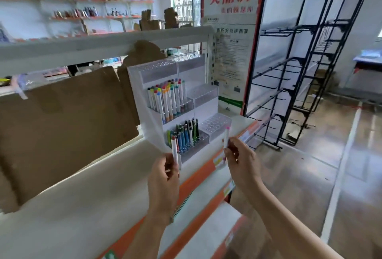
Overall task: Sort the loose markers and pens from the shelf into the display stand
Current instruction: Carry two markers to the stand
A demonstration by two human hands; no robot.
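A white tiered display stand [136, 93] sits at the right end of the white shelf [82, 186]. Its middle tier holds several white markers [167, 97] with coloured caps; its lower left tier holds several dark and blue pens [187, 134]. The clear holed trays [215, 124] on the right side are bare. My left hand [163, 180] grips a white marker with a reddish-brown cap [174, 149], upright, in front of the stand's lower tier. My right hand [240, 161] pinches a white marker with a pink cap [227, 138], upright, near the lower right tray.
Brown cardboard sheets [62, 122] lean against the back of the shelf at left. The shelf's front edge is orange with price tags [219, 161]. Black wire racks [306, 68] stand on the floor at right. A poster panel [229, 31] rises behind the stand.
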